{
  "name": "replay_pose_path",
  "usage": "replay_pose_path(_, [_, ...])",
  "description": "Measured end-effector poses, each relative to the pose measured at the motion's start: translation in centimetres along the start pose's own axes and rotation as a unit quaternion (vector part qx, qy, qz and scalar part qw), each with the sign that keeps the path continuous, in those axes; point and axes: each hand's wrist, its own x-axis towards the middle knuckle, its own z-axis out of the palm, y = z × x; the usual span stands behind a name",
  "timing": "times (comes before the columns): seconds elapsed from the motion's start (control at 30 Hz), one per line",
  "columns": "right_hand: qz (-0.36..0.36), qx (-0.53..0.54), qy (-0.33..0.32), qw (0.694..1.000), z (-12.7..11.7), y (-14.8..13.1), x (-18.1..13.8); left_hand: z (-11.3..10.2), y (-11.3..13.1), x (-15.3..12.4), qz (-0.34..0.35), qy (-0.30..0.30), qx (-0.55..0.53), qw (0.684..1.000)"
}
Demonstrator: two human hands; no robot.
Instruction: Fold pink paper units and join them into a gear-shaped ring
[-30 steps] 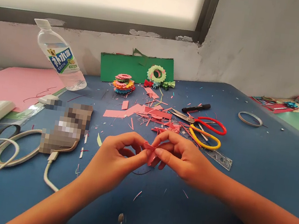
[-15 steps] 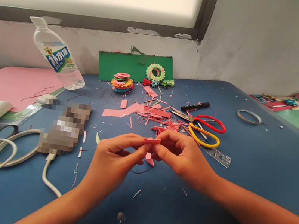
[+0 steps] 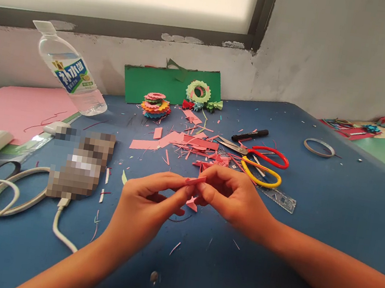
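Between the fingertips of both hands is a small folded piece of pink paper [image 3: 195, 181], held above the table. My left hand [image 3: 149, 200] pinches its left end between thumb and fingers. At its right end, my right hand [image 3: 230, 196] grips it with bent fingers. Below the fingertips lies another folded pink paper piece [image 3: 192, 204]. Just beyond the hands spread pink paper strips and scraps [image 3: 192, 144]. Scissors [image 3: 250, 150] with one red and one yellow handle rest near my right hand, over a clear plastic ruler [image 3: 280, 199].
A tilted water bottle [image 3: 73, 76], a white cable [image 3: 63, 230] and a tape roll [image 3: 7, 183] are at the left. Paper rosettes [image 3: 156, 105] stand before a green board [image 3: 173, 82] by the wall. A black marker [image 3: 250, 135] and another ring-shaped roll [image 3: 319, 147] lie farther right.
The pink piece is slightly more tilted, its right end higher. Both hands keep their grip, and the whole view has shifted a little.
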Motion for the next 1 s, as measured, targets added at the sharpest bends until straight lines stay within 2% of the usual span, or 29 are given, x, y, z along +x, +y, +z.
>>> replay_pose_path(0.2, [-0.016, -0.004, -0.001, 1.0, -0.1, 0.1, -0.1, -0.1, 0.4, -0.2, 0.025, -0.027, 0.009, 0.999])
replay_pose_path(0.3, [-0.02, -0.052, 0.005, 0.998, -0.2, -0.3, -0.1, -0.5, 0.7, -0.1, 0.02, -0.051, -0.001, 0.999])
replay_pose_path(0.43, [-0.025, -0.135, 0.029, 0.99, -0.4, -0.8, 0.0, -0.6, 0.5, 0.4, -0.043, -0.069, -0.018, 0.997])
replay_pose_path(0.53, [-0.032, -0.138, 0.036, 0.989, -0.4, -0.8, 0.1, -0.6, 0.2, 0.8, -0.092, -0.077, -0.036, 0.992])
replay_pose_path(0.63, [-0.022, -0.115, 0.026, 0.993, -0.5, -0.6, 0.1, -0.6, 0.1, 1.0, -0.113, -0.087, -0.034, 0.989])
replay_pose_path(0.83, [-0.008, -0.068, 0.009, 0.998, -0.7, -1.0, 0.1, -0.9, 0.5, 1.1, -0.071, -0.074, -0.018, 0.995])
replay_pose_path(1.0, [-0.001, -0.078, -0.006, 0.997, -0.7, -1.6, -0.2, -0.9, 0.9, 1.0, -0.03, -0.063, -0.006, 0.998])
